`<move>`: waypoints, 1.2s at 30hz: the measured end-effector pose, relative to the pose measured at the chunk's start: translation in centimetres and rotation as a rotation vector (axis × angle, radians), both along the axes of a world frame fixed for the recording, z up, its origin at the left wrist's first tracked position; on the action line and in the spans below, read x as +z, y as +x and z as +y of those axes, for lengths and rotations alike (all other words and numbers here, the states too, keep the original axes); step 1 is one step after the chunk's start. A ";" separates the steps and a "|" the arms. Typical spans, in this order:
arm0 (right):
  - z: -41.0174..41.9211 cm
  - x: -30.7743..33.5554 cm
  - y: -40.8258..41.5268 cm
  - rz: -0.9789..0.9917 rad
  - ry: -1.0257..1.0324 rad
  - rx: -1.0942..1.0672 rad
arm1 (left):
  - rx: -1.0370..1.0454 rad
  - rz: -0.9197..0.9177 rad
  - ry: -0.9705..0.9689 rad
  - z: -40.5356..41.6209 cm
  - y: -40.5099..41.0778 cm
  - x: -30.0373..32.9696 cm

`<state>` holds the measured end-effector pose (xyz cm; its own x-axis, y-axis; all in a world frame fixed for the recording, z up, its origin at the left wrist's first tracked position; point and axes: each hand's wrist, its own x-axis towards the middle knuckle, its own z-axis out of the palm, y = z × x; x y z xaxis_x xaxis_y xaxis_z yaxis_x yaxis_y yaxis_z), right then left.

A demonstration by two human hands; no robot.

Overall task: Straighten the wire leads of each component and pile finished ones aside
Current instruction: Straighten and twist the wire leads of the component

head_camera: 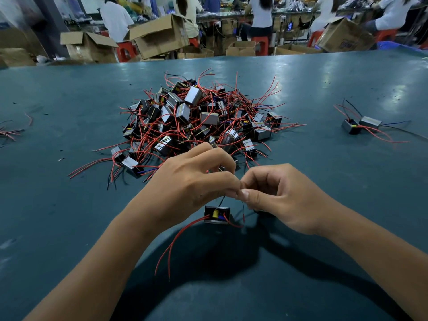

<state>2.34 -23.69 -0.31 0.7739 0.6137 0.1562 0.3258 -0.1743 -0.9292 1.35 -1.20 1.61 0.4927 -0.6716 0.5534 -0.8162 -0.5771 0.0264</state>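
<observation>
You have only two small grey box parts (362, 124) done, far off past your right hand (275, 200), while both it and your left hand (196, 181) pinch one black wire (221, 201) of the little black box part (217, 215) just under them, and the big tangled heap of red-wired parts (196, 119) waits beyond your hands on the dark green worktop (69, 112).

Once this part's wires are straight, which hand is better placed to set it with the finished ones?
Probably the right hand. The two finished parts lie on the table's right side, an open path from it. The left hand sits nearer the big pile, suiting the next pickup.
</observation>
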 end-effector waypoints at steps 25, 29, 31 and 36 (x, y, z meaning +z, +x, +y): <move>0.1 -0.3 -0.2 -0.155 -0.017 -0.172 | 0.021 0.904 -0.583 -1.9 -0.4 -1.2; 0.2 -0.3 -0.3 -0.144 0.015 -0.172 | 0.058 0.925 -0.642 -2.1 -0.2 -1.8; 0.1 -0.2 -0.2 -0.131 0.029 -0.177 | 0.092 0.785 -0.620 -1.7 -0.1 -1.9; -0.2 -0.3 0.2 -0.050 0.061 -0.134 | 0.046 0.193 -0.415 -0.4 0.3 -1.3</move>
<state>2.52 -23.90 -0.60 0.8385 0.4938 0.2303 0.3494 -0.1629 -0.9227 1.62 -1.62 0.34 0.6370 -0.3873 0.6665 -0.7476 -0.5210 0.4118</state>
